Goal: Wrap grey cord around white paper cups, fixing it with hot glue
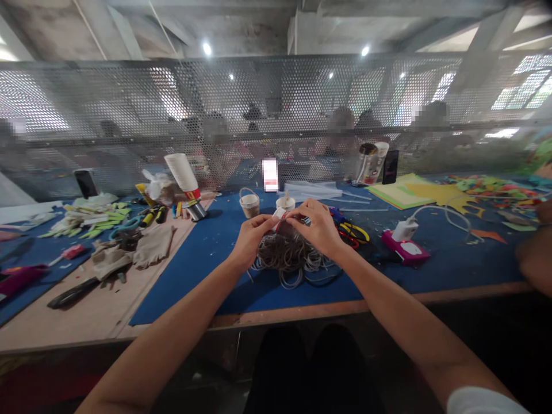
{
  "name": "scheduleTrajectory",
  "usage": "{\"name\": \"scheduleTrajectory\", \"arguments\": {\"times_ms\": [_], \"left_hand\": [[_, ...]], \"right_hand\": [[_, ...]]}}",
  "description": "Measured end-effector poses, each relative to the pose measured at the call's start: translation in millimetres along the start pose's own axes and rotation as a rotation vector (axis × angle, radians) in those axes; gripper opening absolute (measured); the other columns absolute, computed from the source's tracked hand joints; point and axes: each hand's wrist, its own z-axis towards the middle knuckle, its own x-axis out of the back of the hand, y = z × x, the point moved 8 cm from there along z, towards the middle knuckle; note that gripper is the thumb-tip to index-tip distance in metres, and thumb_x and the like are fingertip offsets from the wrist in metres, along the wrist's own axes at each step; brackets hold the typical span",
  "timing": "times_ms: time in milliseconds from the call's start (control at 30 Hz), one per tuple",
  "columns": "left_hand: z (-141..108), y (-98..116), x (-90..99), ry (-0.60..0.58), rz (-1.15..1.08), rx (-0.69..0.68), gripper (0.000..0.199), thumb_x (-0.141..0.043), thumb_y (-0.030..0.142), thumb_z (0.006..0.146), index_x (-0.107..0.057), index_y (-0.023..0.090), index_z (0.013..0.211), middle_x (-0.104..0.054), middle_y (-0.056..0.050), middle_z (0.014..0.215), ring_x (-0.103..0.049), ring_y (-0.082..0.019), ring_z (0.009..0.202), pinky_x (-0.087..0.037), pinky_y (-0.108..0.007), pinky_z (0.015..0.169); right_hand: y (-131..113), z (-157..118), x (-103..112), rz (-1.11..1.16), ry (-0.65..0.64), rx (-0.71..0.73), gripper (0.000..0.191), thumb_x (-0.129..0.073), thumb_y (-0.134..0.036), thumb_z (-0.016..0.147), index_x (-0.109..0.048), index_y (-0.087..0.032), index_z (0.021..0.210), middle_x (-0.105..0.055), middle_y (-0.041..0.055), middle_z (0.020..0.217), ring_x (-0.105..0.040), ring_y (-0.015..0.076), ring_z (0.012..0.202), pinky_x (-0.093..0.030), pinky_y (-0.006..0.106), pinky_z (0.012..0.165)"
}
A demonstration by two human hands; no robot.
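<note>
My left hand and my right hand meet above the table, fingers closed. Between their fingertips is a small white piece with a red edge, partly covered by the fingers; its exact kind is unclear. Below it lies a tangled bundle of grey cord. Just behind my fingers stands a small pale cup with something stick-like in it. Left of that is a little cup with a looped handle. Pliers with yellow and red handles lie right of my right hand.
A leaning stack of paper cups, work gloves and cut strips are at left. On the right are a magenta box with a white plug and coloured sheets. A perforated screen closes the table's back. Another person's arm shows at far right.
</note>
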Motion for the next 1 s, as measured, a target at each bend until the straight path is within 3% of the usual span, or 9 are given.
{"name": "scheduleTrajectory", "arguments": {"times_ms": [233,433,667,1000], "left_hand": [[0.7,0.6,1.1,-0.008,0.026,-0.01,0.024,-0.08,0.035,0.071,-0.076,0.016,0.085,-0.07,-0.004,0.082,-0.06,-0.014,0.071,-0.047,-0.025,0.066],[-0.5,4.1,-1.2,-0.001,-0.041,-0.024,0.024,-0.074,0.04,0.076,-0.074,0.015,0.076,-0.069,-0.003,0.076,-0.06,-0.015,0.069,-0.048,-0.027,0.068],[2.0,-3.1,1.8,-0.02,0.067,-0.004,0.028,-0.079,0.04,0.073,-0.075,0.016,0.086,-0.07,-0.005,0.08,-0.061,-0.015,0.07,-0.047,-0.026,0.063],[1.1,-2.0,1.0,-0.015,0.03,0.002,0.024,-0.08,0.033,0.069,-0.076,0.016,0.086,-0.07,-0.004,0.08,-0.061,-0.014,0.071,-0.046,-0.025,0.067]], "right_hand": [[0.1,-0.8,-0.9,-0.007,-0.022,0.005,0.01,-0.065,-0.033,0.09,-0.072,-0.031,0.097,-0.061,0.0017,0.087,-0.058,0.0216,0.093,-0.036,0.039,0.089],[-1.5,-1.2,-1.3,-0.047,-0.027,0.025,0.011,-0.064,-0.034,0.091,-0.072,-0.032,0.099,-0.061,0.0024,0.089,-0.058,0.0224,0.096,-0.036,0.04,0.091],[-6.8,-2.1,1.4,-0.058,-0.027,0.059,0.011,-0.063,-0.033,0.092,-0.072,-0.03,0.098,-0.059,0.0023,0.089,-0.057,0.0214,0.097,-0.035,0.039,0.093],[-0.9,0.0,-0.6,0.021,-0.024,-0.003,0.009,-0.065,-0.032,0.09,-0.071,-0.03,0.096,-0.065,0.0013,0.09,-0.06,0.0213,0.097,-0.036,0.039,0.092]]}}
